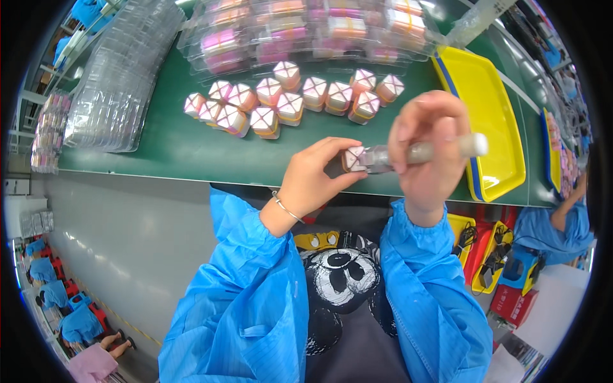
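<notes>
Left hand (316,175): I've got my fingers curled round a small cube-shaped box (353,158), pinched tight, just above the near edge of the green bench (191,150).
Right hand (428,150): closed in a grip round a clear pen-like tool (424,152), its tip touching the box I'm holding.
Just beyond: a cluster of the same small boxes (287,99), white-crossed tops, pink and orange sides, spread across the bench.
Right: a yellow tray (495,115) lying on the bench.
Far left: stacked clear plastic trays (118,83).
Far: packed clear trays of pink boxes (300,29).
</notes>
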Tool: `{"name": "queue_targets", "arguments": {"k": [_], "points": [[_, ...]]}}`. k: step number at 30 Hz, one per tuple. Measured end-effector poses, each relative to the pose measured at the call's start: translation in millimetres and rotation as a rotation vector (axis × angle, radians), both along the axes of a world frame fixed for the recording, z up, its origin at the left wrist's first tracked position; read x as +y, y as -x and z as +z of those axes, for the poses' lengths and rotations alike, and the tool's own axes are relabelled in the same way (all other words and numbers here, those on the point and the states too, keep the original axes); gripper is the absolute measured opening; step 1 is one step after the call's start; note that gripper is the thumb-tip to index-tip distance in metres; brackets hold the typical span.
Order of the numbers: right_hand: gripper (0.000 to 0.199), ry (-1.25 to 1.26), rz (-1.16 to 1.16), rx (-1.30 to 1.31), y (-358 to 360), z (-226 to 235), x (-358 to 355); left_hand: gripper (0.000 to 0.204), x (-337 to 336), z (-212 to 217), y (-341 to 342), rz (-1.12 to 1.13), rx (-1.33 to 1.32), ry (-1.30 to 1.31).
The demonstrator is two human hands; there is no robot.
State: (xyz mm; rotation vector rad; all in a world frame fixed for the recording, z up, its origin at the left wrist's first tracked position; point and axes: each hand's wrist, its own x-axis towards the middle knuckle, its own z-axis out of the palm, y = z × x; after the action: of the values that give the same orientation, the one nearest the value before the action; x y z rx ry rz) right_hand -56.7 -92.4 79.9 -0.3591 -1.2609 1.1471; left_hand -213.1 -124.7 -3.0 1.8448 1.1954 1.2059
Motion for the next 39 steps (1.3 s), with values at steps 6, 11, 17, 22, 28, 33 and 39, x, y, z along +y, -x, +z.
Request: {"name": "queue_targets", "arguments": {"k": [6, 11, 17, 22, 28, 33, 39], "points": [[0.024, 0.045, 0.126, -0.128, 13.4, -12.7, 1.9, 0.043, 0.2, -1.0, 0.1, 0.002, 0.018, -0.060], [0.018, 0.056, 0.172, -0.214, 14.0, -12.7, 2.3, 0.041, -0.6, 3.6, 1.3, 0.016, 0.048, -0.063], [0.018, 0.064, 0.125, -0.212, 14.9, -22.1, 4.4, 0.039, -0.3, 4.9, -2.0, 0.037, -0.021, -0.118], [0.025, 0.143, 0.088, -0.150, 21.0, -18.5, 1.9, 0.034, 3.6, -0.3, 0.0, 0.005, -0.005, -0.145], [0.024, 0.174, 0.082, -0.144, 22.1, -18.9, 2.4, 0.031, -0.5, 4.3, -2.5, 0.038, -0.006, -0.118], [0.025, 0.157, 0.085, -0.154, 22.9, -19.5, 2.4, 0.031, -2.3, 3.2, -2.4, 0.063, 0.023, -0.127], [0.024, 0.155, 0.087, -0.131, 20.2, -22.8, 4.3, 0.036, -2.7, 2.4, -1.0, 0.037, 0.067, -0.062]]}}
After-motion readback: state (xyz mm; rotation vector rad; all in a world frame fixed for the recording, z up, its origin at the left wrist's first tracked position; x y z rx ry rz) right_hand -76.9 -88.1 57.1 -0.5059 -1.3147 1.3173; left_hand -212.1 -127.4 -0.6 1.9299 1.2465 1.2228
